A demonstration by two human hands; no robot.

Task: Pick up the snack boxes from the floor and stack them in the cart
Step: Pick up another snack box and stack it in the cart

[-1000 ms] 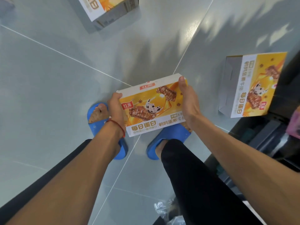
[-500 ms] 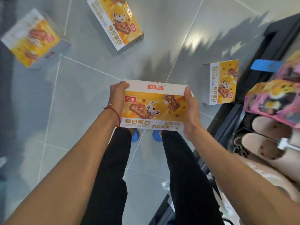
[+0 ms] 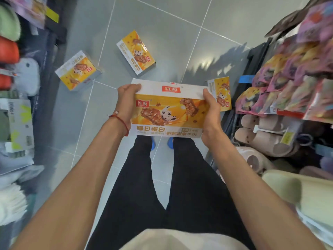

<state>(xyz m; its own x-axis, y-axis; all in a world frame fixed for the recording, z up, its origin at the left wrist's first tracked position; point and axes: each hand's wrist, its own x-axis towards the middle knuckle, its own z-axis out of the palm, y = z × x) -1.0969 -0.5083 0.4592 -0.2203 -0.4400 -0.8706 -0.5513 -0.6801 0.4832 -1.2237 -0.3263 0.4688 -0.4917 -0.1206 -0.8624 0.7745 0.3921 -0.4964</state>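
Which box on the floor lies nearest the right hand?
The right box, partly hidden behind the right hand. The left box and the middle box lie farther off, nearer the held box's left end.

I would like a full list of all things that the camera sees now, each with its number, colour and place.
held snack box: one, orange and white, centre, between both hands.
floor snack boxes: three, orange and white, two ahead on the left, one beside the right shelf.
floor: one, grey tiles, below everything.
packets: many, pink, purple and yellow, right shelf, top.
beige slippers: several, beige, right shelf, under the packets.
left shelf goods: several, red, green, white, left edge.
blue slippers: two, blue, on the feet.
trousers: one, black, bottom centre.
bracelet: one, red, left wrist.
left hand: one, grips the box's left end.
right hand: one, grips the box's right end.
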